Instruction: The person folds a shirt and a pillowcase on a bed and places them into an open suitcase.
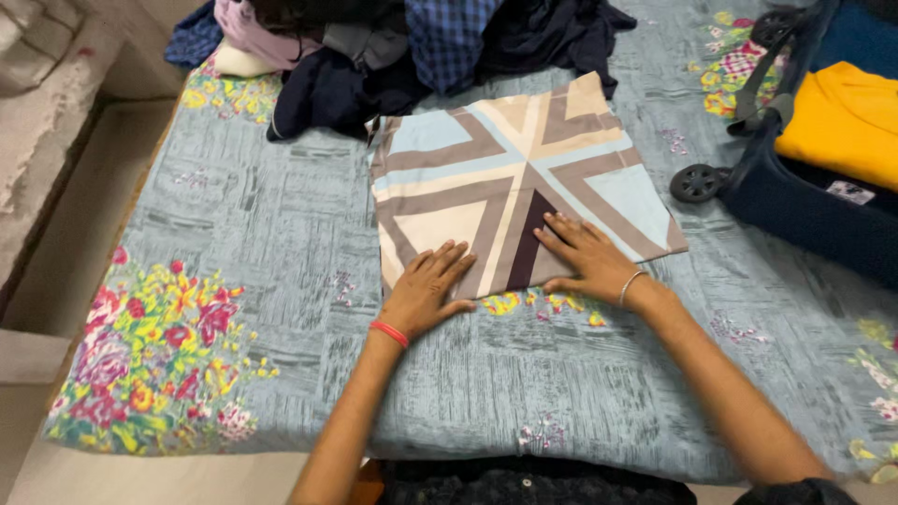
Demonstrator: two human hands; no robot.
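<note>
Both palms flat, fingers spread, gripping nothing: left hand (427,288), right hand (586,257) press folded cloth (510,173); smooth outward from centre, keeping edges square

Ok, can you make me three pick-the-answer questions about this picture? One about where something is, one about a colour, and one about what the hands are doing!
1. Where does the folded patterned cloth lie?
A. inside the suitcase
B. on the grey flowered bedsheet
C. on the floor

2. What colour is the band on the left hand's wrist?
A. red
B. green
C. white

3. What are the two hands doing?
A. holding the cloth up in the air
B. gripping the suitcase wheel
C. lying flat, pressed on the cloth's near edge

Answers:
1. B: the cloth rests flat on the bedsheet, in front of the pile of clothes.
2. A: the left hand has a red band; the right hand wears a silvery bangle.
3. C: both palms are down with fingers spread on the cloth, while the suitcase stands untouched to the right.
</note>
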